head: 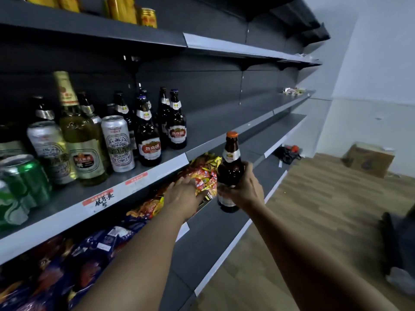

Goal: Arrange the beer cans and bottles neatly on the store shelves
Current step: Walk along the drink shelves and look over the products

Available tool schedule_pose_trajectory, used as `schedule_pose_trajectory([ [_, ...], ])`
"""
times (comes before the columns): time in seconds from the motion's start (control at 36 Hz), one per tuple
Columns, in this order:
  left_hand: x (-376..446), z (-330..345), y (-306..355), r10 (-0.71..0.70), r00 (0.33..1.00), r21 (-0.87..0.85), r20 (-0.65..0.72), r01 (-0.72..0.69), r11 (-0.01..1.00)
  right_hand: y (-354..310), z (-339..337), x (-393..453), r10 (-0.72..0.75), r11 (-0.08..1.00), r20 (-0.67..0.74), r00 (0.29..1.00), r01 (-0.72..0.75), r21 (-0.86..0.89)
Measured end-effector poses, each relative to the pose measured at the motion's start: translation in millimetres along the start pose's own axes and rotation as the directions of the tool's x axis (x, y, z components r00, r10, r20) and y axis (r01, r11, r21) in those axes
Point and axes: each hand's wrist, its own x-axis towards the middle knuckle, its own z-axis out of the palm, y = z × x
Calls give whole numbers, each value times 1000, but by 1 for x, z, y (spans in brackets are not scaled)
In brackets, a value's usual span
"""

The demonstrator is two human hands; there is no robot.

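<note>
My right hand point(242, 187) grips a brown beer bottle point(230, 162) with an orange cap, upright, in front of the shelves and below the beer shelf. My left hand point(183, 195) reaches with straight fingers over the snack packets on the shelf below. On the middle shelf point(157, 169) stand several brown bottles with red labels point(177, 129), a tall pale green bottle point(78, 135), silver cans point(118, 143) and green cans point(24, 180) at the left.
Gold cans point(134, 12) stand on the top shelf. Red and yellow snack packets point(202, 173) and blue packets point(101, 241) fill the lower shelf. The right stretch of the shelves is mostly bare. A cardboard box point(368, 159) sits on the wooden floor by the wall.
</note>
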Motion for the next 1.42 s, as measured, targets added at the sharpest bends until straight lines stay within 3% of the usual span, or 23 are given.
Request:
schedule_pose_trajectory([
  [0.31, 102, 0, -9, -219, 952, -212, -215, 173, 962, -5, 27, 127, -137, 981, -5, 991, 136, 140],
  [0.44, 155, -2, -22, -278, 913, -206, -298, 223, 953, -14, 46, 182, -201, 966, -21, 979, 202, 160],
  [0.64, 204, -2, -43, -450, 830, -227, -331, 392, 891, -43, 73, 254, -259, 947, 27, 965, 249, 204],
  [1.11, 228, 14, -43, -602, 712, -156, -362, 590, 792, -52, 132, 331, -342, 917, 233, 910, 269, 296],
  [1.25, 231, 14, -30, -661, 671, -155, -336, 653, 741, -50, 131, 345, -392, 906, 366, 844, 284, 314],
  [1.42, 224, 14, -11, -688, 648, -108, -325, 698, 708, -37, 131, 347, -411, 899, 419, 809, 284, 334],
])
